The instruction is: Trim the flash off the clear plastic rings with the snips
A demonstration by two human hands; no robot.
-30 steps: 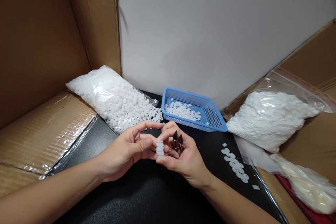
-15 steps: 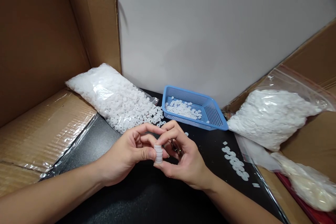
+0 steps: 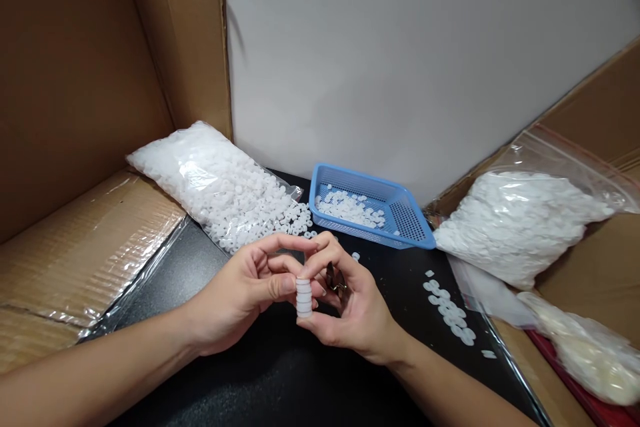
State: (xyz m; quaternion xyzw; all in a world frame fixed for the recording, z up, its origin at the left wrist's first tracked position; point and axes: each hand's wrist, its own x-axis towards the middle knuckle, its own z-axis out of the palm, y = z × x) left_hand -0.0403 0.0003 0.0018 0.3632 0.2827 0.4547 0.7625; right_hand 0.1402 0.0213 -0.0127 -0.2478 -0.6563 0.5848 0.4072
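Observation:
A short upright stack of white plastic rings (image 3: 304, 298) is held between my two hands above the black table. My right hand (image 3: 357, 303) pinches it from end to end, index finger on top and thumb under the bottom. The thumb of my left hand (image 3: 245, 290) presses against the upper left side, its other fingers behind the stack and partly hidden. A dark, shiny metal piece (image 3: 336, 280) shows among the curled fingers of my right hand; its kind cannot be made out. Loose white discs (image 3: 450, 313) lie on the table to the right.
A clear bag of white rings (image 3: 205, 180) spills towards a blue mesh basket (image 3: 375, 233) with small white pieces in it. At the right stand a zip bag of white pieces (image 3: 515, 227) and another plastic bag (image 3: 595, 353). Cardboard (image 3: 90, 247) borders the left side.
The stack has moved slightly down, and its side shows more clearly. More of the dark metal piece in my right hand is visible. Both hands keep hold of the stack.

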